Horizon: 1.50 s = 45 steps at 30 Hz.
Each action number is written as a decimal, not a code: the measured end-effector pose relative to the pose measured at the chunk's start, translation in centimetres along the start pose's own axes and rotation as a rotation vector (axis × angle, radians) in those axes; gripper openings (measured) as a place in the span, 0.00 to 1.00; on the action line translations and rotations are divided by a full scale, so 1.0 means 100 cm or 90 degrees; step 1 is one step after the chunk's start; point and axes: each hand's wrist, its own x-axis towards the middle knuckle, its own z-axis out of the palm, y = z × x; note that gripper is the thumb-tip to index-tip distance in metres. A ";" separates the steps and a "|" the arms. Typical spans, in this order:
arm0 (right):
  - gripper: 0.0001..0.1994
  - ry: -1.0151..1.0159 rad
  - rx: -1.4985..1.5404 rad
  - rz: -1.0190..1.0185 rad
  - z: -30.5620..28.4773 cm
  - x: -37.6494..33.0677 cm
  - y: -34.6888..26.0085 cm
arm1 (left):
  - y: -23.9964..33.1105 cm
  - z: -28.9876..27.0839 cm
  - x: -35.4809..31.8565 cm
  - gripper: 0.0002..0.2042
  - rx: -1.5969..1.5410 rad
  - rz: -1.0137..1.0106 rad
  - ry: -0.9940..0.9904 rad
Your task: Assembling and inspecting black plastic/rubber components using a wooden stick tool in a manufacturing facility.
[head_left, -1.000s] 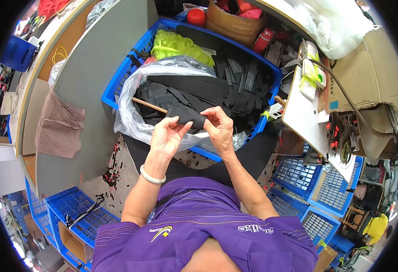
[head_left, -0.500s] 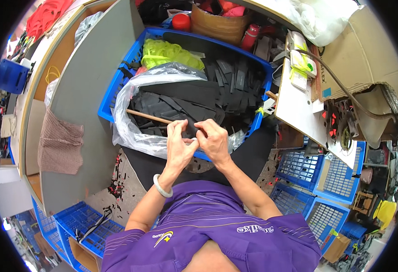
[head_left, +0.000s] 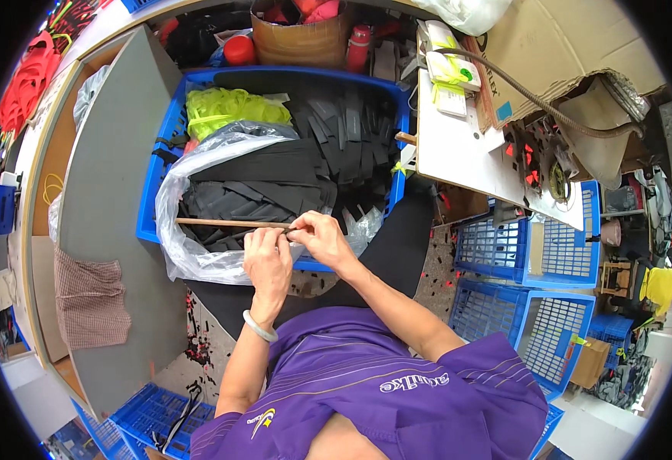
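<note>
Cluttered workshop floor, speckled with small scraps, ringed by blue crates; a grey board [head_left: 106, 192] leaned along the left. Item one: a large blue plastic crate [head_left: 163, 146] stood just beyond the person, holding loose black strips [head_left: 351, 134] on its far right, a heap of neon-yellow material [head_left: 225, 107] at its far left, and a clear plastic bag [head_left: 198, 257] filled with black fabric pieces [head_left: 259, 188] on its near side. Item two: a thin wooden stick [head_left: 225, 223] lay across the bag's mouth, running left from the hands. Left hand [head_left: 268, 264], pale bangle at the wrist, was closed, fingers pinching the stick's near end. Right hand [head_left: 322, 241] was closed too, touching the left, fingertips pinched at the same end; what else they held could not be told. A white worktable [head_left: 458, 157] stood right of the crate.
</note>
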 end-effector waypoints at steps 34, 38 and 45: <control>0.16 0.183 0.044 -0.160 0.025 0.047 -0.045 | -0.019 0.005 0.043 0.03 -0.907 -0.609 -0.007; 0.16 0.180 0.010 -0.204 0.032 0.057 -0.036 | -0.025 0.007 0.050 0.03 -1.010 -0.599 -0.007; 0.13 0.282 -0.003 -0.299 0.019 0.075 -0.077 | -0.008 -0.012 0.092 0.03 -0.926 -0.435 0.008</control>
